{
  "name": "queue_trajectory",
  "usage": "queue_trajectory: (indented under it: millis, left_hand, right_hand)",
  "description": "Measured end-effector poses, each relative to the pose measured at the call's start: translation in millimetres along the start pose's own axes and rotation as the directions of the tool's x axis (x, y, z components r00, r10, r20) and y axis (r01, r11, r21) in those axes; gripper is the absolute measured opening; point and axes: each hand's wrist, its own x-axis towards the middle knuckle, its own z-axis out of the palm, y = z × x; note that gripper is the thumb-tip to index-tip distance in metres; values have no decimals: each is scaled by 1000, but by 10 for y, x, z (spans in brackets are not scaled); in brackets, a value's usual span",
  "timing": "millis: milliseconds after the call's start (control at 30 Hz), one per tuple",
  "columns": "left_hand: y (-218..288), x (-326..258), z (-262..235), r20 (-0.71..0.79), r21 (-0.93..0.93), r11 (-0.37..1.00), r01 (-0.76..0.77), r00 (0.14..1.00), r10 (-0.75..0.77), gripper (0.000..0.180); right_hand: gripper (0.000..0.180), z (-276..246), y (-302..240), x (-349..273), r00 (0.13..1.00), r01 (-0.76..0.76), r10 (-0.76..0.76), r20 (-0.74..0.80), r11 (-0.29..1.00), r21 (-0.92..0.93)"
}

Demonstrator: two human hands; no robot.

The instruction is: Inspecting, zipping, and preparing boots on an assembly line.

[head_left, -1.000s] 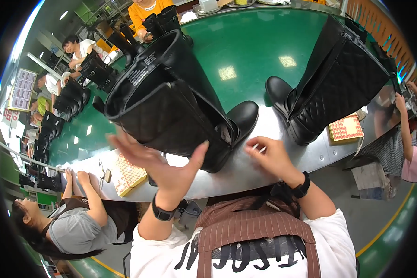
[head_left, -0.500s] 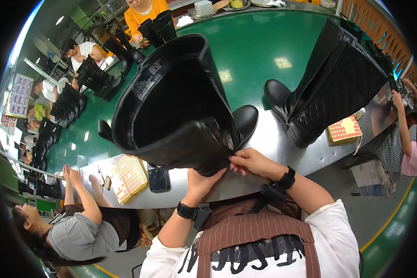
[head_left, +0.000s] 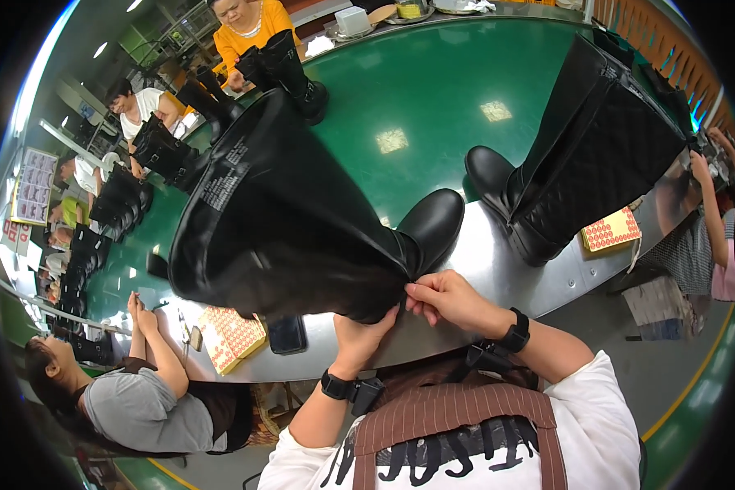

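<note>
- Near, centre-left: tall black leather boot (head_left: pixel 302 237), ankle clasped by left hand (head_left: pixel 359 339), pinched by right hand (head_left: pixel 453 302).
- Right: second tall black boot (head_left: pixel 600 155).
- Left: flat red-printed yellow pack (head_left: pixel 229 333).
- Inside held boot: small pale print (head_left: pixel 223 186).

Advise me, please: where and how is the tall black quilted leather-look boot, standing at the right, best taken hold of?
Probably around the narrow ankle of the tall black quilted leather-look boot, from the person's side: the ankle looks slimmer than the wide shaft above, and the heel lies nearer the person, while the toe points away.
</note>
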Motion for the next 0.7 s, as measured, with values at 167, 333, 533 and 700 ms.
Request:
queue_trajectory:
  millis: [167, 333, 533, 700]
  left_hand:
    - [152, 22, 14, 122, 132, 989, 70, 989, -86, 36]
    - [17, 62, 31, 84, 197, 978, -71, 995, 56, 41]
    - [159, 67, 31, 119, 171, 985, -2, 993, -19, 30]
    - [118, -19, 45, 45, 89, 996, -17, 999, 13, 44]
  right_hand:
    - [33, 139, -613, -220, 953, 288, -288, 94, 957, 22]
    - [35, 210, -709, -259, 967, 242, -244, 76, 970, 33]
    - [34, 358, -1272, -590, 919, 370, -379, 111, 924, 93]
    - [22, 283, -1381, -619, 893, 445, -423, 156, 882, -155]
